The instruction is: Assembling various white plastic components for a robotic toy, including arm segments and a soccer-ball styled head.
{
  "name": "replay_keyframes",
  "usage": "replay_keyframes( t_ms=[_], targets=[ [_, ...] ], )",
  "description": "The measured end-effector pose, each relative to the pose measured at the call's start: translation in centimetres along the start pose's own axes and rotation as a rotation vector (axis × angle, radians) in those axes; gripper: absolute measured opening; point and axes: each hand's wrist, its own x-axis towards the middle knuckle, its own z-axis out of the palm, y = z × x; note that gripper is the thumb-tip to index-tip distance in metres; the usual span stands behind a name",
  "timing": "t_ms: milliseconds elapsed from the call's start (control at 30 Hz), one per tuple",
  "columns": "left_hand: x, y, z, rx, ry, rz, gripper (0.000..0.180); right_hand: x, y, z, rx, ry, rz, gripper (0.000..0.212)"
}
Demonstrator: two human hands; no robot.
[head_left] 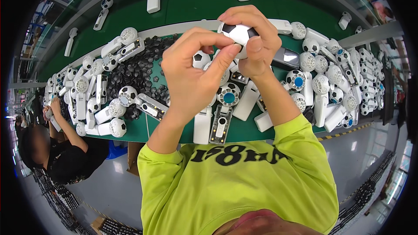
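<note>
My right hand (257, 39) is wrapped round a white and black football-patterned ball (237, 32), held up above the bench. Thumb and forefinger of my left hand (193, 65) pinch together at the near side of this ball. A small dark piece (237, 45) shows at those fingertips, mostly hidden by them. Below my hands lie several handheld fans with football-shaped heads, one with a blue disc (228, 97) facing up. A fan handle (220, 125) with its inside exposed points toward me. Left of my left hand spreads a heap of small black pentagon pieces (130, 69).
More white fans (324, 82) are piled along the right of the green bench, and others (87, 82) along the left. Beyond a rail, a green conveyor belt (187, 4) carries spaced-out fans. At the far left, a co-worker in black (72, 156) handles a part.
</note>
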Motion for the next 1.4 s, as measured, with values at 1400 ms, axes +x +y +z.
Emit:
replay_keyframes(
  t_ms=[1400],
  targets=[
    [5.7,-2.1,-3.5,0.247,-0.288,0.486,0.019,1.7,-0.9,-0.4,0.701,-0.072,1.255,0.052]
  ],
)
